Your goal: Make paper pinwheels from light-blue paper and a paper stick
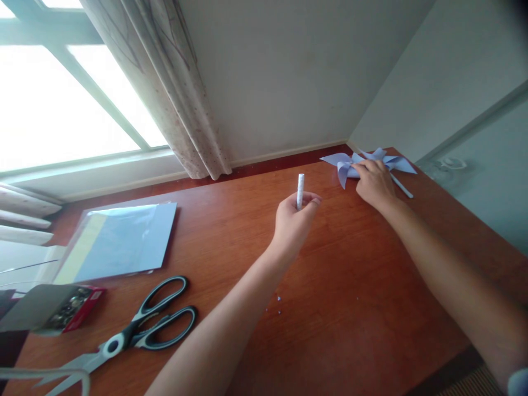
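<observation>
My left hand (pixel 295 217) is raised over the middle of the wooden table (pixel 350 286), its fingers pinched round a small white stick (pixel 300 190) that stands upright. My right hand (pixel 374 180) reaches to the far right corner and rests on a light blue paper pinwheel (pixel 344 164), fingers curled on its centre. A thin white stick (pixel 402 187) pokes out from under the pinwheel beside that hand.
Black-handled scissors (pixel 136 330) lie near the front left. A clear sleeve of coloured paper sheets (pixel 119 239) lies behind them. A small red box of metal pins (pixel 70 308) sits at the left edge. A curtain (pixel 177 93) and window are behind.
</observation>
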### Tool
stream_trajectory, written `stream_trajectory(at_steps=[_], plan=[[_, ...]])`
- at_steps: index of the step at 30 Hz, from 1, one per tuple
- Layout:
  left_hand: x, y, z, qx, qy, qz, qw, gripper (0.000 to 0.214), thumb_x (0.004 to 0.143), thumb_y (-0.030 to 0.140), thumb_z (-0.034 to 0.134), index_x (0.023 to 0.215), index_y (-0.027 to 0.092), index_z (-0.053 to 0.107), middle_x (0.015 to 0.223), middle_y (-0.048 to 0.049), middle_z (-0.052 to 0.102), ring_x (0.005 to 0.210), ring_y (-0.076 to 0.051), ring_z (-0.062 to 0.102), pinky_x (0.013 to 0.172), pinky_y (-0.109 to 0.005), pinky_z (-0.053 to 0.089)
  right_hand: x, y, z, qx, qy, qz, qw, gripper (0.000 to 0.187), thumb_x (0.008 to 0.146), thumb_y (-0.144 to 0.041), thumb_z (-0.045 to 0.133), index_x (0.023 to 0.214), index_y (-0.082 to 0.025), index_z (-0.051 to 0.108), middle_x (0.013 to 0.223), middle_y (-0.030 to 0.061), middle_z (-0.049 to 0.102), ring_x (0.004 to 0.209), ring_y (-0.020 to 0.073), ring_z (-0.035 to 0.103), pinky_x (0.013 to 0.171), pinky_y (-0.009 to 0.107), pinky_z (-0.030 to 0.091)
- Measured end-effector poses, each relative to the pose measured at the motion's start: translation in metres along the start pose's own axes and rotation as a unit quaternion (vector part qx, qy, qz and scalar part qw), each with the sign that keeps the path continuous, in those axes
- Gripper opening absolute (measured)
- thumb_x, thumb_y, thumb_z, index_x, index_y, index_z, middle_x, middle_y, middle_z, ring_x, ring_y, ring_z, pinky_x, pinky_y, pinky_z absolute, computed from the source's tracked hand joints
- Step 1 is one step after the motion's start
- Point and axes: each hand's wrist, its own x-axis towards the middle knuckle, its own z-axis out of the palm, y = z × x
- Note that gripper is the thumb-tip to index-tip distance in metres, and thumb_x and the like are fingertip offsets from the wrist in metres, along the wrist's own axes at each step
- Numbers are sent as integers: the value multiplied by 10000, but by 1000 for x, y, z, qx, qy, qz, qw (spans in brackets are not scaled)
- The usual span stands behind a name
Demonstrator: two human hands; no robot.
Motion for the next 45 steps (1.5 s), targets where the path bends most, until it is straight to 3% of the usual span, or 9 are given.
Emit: stream_trajectory(at_steps=[24, 38, 45], plan=[[-1, -4, 0, -9, -7, -4, 1000, 106, 776, 284, 696, 771, 179, 710, 652, 17, 591, 573, -98, 469, 626, -246, 401, 2, 7, 10, 10, -42, -42, 998, 497, 824, -41, 469, 1258, -105, 702, 1233, 153, 711, 1132, 342, 550, 993, 474, 430], [-2, -3, 0, -12, -5, -3, 1000, 110, 768, 282, 703, 764, 174, 724, 670, -7, 629, 631, -125, 553, 645, -253, 438, 1, 7, 1, 18, -38, -47, 998, 514, 835, -43, 446, 1291, -117, 670, 1272, 149, 692, 1182, 329, 562, 1017, 477, 437], [-4, -2, 0, -18, -2, -11, 1000, 100, 770, 271, 692, 763, 173, 713, 674, 5, 612, 593, -104, 501, 622, -245, 412, -2, 4, -8, 16, -19, -41, 999, 533, 828, -42, 459, 1317, -134, 652, 1267, 152, 693, 1160, 341, 580, 1008, 499, 447]])
